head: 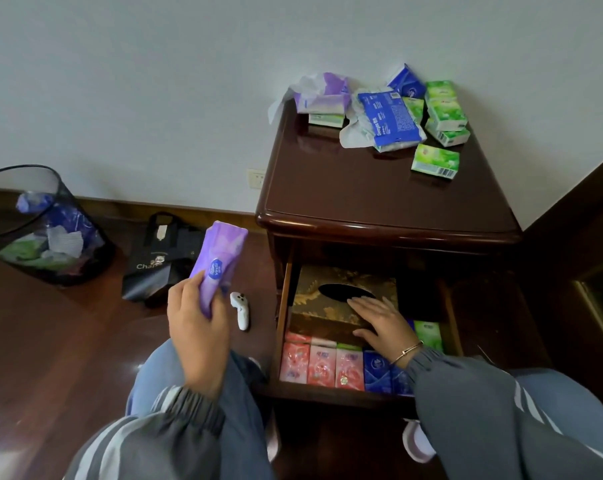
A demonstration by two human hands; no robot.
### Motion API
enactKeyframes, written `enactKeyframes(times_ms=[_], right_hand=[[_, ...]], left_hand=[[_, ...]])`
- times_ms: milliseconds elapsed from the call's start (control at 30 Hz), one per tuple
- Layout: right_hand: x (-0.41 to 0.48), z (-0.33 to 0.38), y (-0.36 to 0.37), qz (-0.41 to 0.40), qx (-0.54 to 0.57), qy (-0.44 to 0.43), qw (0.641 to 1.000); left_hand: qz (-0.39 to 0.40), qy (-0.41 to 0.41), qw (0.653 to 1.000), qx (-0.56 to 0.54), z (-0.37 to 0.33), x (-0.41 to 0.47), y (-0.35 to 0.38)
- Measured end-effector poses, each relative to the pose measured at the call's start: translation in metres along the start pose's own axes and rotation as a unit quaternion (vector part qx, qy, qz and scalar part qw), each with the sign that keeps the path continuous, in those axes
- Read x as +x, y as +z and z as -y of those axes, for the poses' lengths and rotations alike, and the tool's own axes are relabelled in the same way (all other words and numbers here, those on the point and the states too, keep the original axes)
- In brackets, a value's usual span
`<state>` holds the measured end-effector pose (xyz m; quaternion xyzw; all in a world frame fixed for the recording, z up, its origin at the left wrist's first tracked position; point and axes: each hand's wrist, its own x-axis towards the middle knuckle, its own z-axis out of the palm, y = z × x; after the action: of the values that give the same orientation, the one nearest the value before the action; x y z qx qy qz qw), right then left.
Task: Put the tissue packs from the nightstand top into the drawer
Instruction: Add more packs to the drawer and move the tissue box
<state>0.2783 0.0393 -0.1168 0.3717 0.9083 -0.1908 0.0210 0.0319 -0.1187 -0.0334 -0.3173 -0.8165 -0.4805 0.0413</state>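
Observation:
My left hand point(197, 327) grips a purple tissue pack point(220, 263) and holds it up to the left of the dark wooden nightstand point(379, 195). My right hand point(379, 322) lies flat, fingers spread, on a dark gold-patterned tissue box point(327, 292) inside the open drawer point(282, 306). Pink packs point(322, 363), blue packs point(378, 370) and a green pack point(428, 334) line the drawer's front. On the nightstand top, at the back, lie a large blue pack point(390, 121), an opened purple pack point(322, 95), several green packs point(443, 112) and one green pack point(435, 162) apart.
A black mesh bin point(33, 220) with wrappers stands on the wooden floor at left. A black bag point(165, 258) and a white controller point(240, 310) lie on the floor beside the nightstand. A wall socket point(256, 178) sits behind. My knees are just before the drawer.

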Motion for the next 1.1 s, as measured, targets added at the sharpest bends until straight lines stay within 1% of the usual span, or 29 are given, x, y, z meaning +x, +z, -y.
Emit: enactKeyframes(times_ms=[33, 67, 100, 133, 167, 200, 233, 267, 300, 333, 367, 400, 433, 533, 600, 700, 800, 833, 933, 967, 1000, 1100], right_hand=[[-0.005, -0.004, 0.000, -0.015, 0.020, -0.001, 1.000], [-0.011, -0.008, 0.000, -0.048, 0.055, 0.009, 0.997], [-0.018, -0.013, 0.001, -0.099, 0.100, 0.034, 0.989], [-0.024, -0.018, 0.003, -0.158, 0.146, 0.074, 0.974], [-0.029, -0.022, 0.005, -0.211, 0.191, 0.132, 0.950], [-0.033, -0.024, 0.007, -0.239, 0.238, 0.207, 0.918], [-0.035, -0.024, 0.007, -0.233, 0.296, 0.289, 0.880], [-0.035, -0.023, 0.007, -0.200, 0.368, 0.363, 0.833], [-0.032, -0.020, 0.007, -0.155, 0.447, 0.417, 0.776], [-0.029, -0.018, 0.006, -0.109, 0.522, 0.452, 0.715], [-0.025, -0.016, 0.004, -0.068, 0.575, 0.471, 0.666], [-0.023, -0.015, 0.002, -0.035, 0.602, 0.481, 0.637], [-0.021, -0.016, 0.000, -0.010, 0.612, 0.486, 0.624], [-0.018, -0.019, -0.002, 0.047, 0.630, 0.489, 0.601], [-0.015, -0.019, -0.002, 0.053, 0.652, 0.489, 0.577], [-0.009, -0.016, -0.001, 0.022, 0.672, 0.498, 0.548], [-0.004, -0.009, 0.002, -0.020, 0.673, 0.506, 0.540], [-0.002, -0.007, 0.002, -0.040, 0.677, 0.505, 0.534], [0.004, -0.006, 0.001, -0.123, 0.712, 0.484, 0.494], [0.007, -0.007, -0.001, -0.142, 0.716, 0.478, 0.489], [0.010, -0.008, -0.002, -0.154, 0.713, 0.476, 0.491], [0.018, -0.013, -0.005, -0.169, 0.697, 0.473, 0.512]], left_hand=[[0.001, -0.004, 1.000, 0.000, -0.001, 0.000, 0.000], [0.003, -0.006, 1.000, 0.000, -0.001, 0.001, 0.000], [0.004, -0.009, 1.000, 0.000, -0.001, 0.001, -0.001], [0.004, -0.012, 1.000, 0.001, -0.001, 0.001, -0.001], [0.004, -0.014, 1.000, 0.000, -0.002, 0.001, -0.002], [0.004, -0.015, 1.000, 0.000, -0.003, 0.001, -0.002], [0.003, -0.015, 1.000, -0.001, -0.003, 0.000, -0.002], [0.003, -0.015, 1.000, -0.002, -0.004, 0.000, -0.002], [0.003, -0.016, 1.000, -0.004, -0.006, -0.001, -0.002], [0.004, -0.016, 1.000, -0.005, -0.006, -0.001, -0.002], [0.004, -0.017, 1.000, -0.005, -0.007, -0.001, -0.001], [0.006, -0.019, 1.000, -0.005, -0.007, -0.001, -0.001], [0.007, -0.022, 1.000, -0.005, -0.007, -0.002, -0.001], [0.010, -0.029, 0.999, -0.007, -0.007, -0.002, 0.000], [0.010, -0.032, 0.999, -0.008, -0.007, -0.002, 0.000], [0.012, -0.035, 0.999, -0.003, -0.007, -0.002, 0.002], [0.015, -0.037, 0.999, -0.002, -0.009, -0.002, 0.002], [0.016, -0.037, 0.999, -0.001, -0.009, -0.002, 0.002], [0.015, -0.035, 0.999, 0.000, -0.008, -0.001, 0.002], [0.015, -0.036, 0.999, -0.001, -0.007, -0.001, 0.001], [0.014, -0.037, 0.999, 0.000, -0.006, 0.000, 0.002], [0.014, -0.040, 0.999, 0.006, -0.006, 0.001, 0.002]])
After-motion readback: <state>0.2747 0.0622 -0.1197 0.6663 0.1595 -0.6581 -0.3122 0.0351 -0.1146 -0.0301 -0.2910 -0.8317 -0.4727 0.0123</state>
